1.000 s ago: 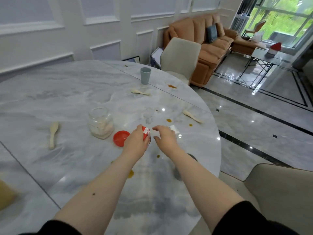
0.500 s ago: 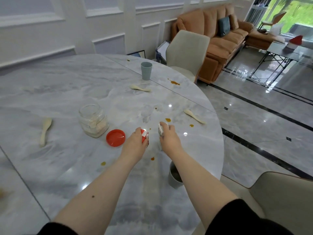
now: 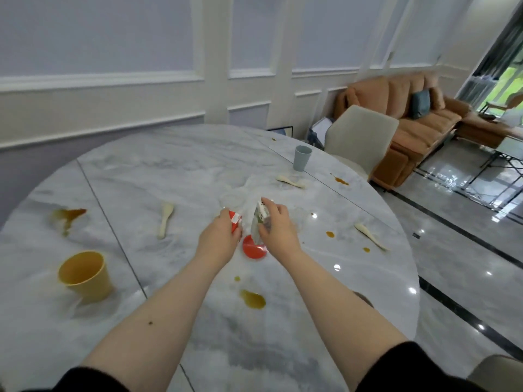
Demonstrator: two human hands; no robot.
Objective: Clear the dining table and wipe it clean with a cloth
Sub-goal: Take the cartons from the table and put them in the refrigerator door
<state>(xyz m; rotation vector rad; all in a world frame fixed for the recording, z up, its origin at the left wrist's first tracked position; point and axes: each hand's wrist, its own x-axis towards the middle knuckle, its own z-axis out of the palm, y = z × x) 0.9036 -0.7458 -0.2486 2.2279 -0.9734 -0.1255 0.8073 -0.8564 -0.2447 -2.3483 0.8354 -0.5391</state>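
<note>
The left hand (image 3: 219, 236) grips a red-and-white packet (image 3: 235, 221); the right hand (image 3: 276, 226) holds a white packet (image 3: 261, 212). The red lid (image 3: 254, 248) lies on the tabletop (image 3: 175, 171) just below and between them, about equally near both.

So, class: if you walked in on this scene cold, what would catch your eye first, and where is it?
The two hands meeting mid-table: the left hand grips a red-and-white packet, the right hand holds a small white packet, just above a red lid. Next, the yellow cup at the near left, then brown spills dotted across the marble table.
</note>
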